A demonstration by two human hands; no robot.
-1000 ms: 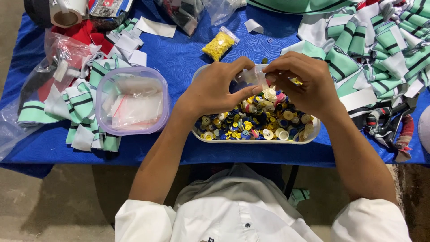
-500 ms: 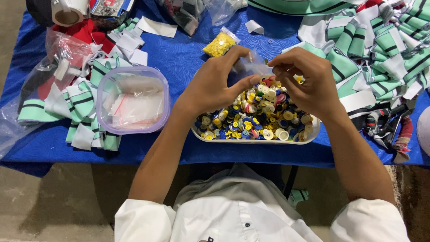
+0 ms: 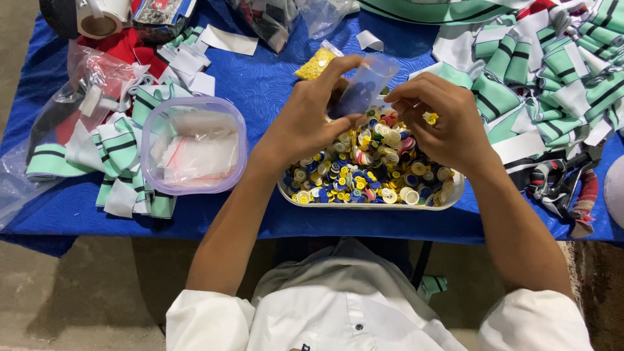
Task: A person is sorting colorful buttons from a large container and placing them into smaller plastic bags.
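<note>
The left hand [image 3: 305, 123] pinches a small clear bag [image 3: 364, 84] over the tray of buttons [image 3: 364, 170] near the table's front edge; the right hand [image 3: 442, 120] pinches near its mouth, which is best held wide and upright.

Blue cloth [image 3: 260, 84] over table, dark table leg [image 3: 422, 263] beneath, bare grey concrete floor [image 3: 71, 292], even soft light
</note>
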